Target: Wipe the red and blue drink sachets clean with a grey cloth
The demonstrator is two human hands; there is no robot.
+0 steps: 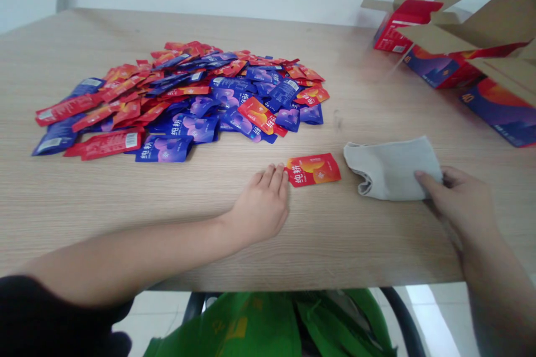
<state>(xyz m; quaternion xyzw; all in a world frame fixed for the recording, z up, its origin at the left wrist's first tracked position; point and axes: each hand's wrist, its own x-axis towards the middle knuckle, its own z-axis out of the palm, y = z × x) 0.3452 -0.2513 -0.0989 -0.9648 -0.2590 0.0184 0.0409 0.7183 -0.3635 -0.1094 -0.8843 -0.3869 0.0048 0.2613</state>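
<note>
Wood-grain table (355,245), one ripped-open cardboard carton (498,28) at 2 o'clock, and a huge heap of glossy red and blue sachets (180,103) at 11, too many to count. The left hand (262,203) lay flat and open, fingers together, just touching a lone red sachet (312,170) at 12, while the right hand (460,201) pinched one soft grey cloth (389,170) at 1.

Sachet pile (180,100) left on table (368,111), cartons (444,70) back R (opened).
</note>
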